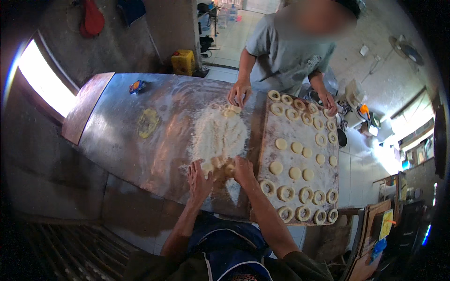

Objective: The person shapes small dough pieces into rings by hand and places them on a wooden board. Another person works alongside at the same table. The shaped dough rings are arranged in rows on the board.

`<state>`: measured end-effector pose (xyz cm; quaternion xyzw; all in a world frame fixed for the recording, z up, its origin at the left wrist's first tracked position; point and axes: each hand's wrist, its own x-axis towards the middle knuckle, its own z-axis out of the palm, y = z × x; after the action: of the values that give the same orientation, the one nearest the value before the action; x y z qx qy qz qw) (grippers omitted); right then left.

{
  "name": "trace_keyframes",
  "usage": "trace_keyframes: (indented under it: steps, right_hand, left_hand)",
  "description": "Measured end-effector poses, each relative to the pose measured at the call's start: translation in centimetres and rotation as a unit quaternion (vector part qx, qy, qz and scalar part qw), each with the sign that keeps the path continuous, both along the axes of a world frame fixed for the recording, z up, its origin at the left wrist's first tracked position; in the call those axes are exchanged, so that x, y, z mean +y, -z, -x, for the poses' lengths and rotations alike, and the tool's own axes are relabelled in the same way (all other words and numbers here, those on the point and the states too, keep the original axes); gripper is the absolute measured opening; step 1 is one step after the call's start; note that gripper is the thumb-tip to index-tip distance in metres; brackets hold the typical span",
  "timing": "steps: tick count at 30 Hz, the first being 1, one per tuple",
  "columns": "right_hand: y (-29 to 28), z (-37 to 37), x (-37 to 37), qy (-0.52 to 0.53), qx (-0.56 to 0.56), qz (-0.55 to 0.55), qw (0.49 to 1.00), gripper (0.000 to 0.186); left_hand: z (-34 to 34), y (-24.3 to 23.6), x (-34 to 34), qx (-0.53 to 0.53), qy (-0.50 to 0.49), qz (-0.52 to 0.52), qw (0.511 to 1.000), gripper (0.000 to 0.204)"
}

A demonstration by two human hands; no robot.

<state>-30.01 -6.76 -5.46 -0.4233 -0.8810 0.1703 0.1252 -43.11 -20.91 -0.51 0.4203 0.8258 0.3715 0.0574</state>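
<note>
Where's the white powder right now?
In the head view, the white powder lies on the metal table, left of the board, with the left hand and right hand at its near end.

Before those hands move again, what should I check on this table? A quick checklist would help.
1. Flour on the metal tabletop: ok, a broad patch.
2. Left hand and right hand at the flour's near end: ok.
3. Firmness of their hold on dough: cannot tell.
4. Co-worker's right hand apart from theirs: ok, at the far end.
5. Bare space on the board among dough rings and dough discs: ok.
</note>
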Motion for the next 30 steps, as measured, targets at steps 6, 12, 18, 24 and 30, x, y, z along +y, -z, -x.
trace_keyframes:
  steps: [6,12,18,24,30]
  right_hand:
    - [-4.5,-1.2,-1.3,-0.019,0.160,0.200,0.967,0.033]
    - [-4.5,-2.0,-4.8,0.087,0.404,0.309,0.856,0.040]
    - [-9.3,-2.3,-6.2,0.053,0.383,0.309,0.869,0.045]
    - [-5.7,-4.4,-3.6,0.101,0.476,0.470,0.737,0.034]
    - [-10.8,-6.6,-4.9,0.153,0.663,0.403,0.613,0.039]
  left_hand:
    - [-0.4,1.8,-0.8,-0.181,0.110,-0.098,0.972,0.035]
    - [-0.9,0.4,1.1,-0.392,0.195,-0.111,0.892,0.026]
    - [-2.0,1.2,1.9,-0.648,0.195,-0.171,0.716,0.031]
    - [-3.9,-3.5,1.9,-0.658,0.334,-0.147,0.659,0.048]
    - [-7.5,-2.9,6.2,-0.533,0.339,-0.239,0.737,0.029]
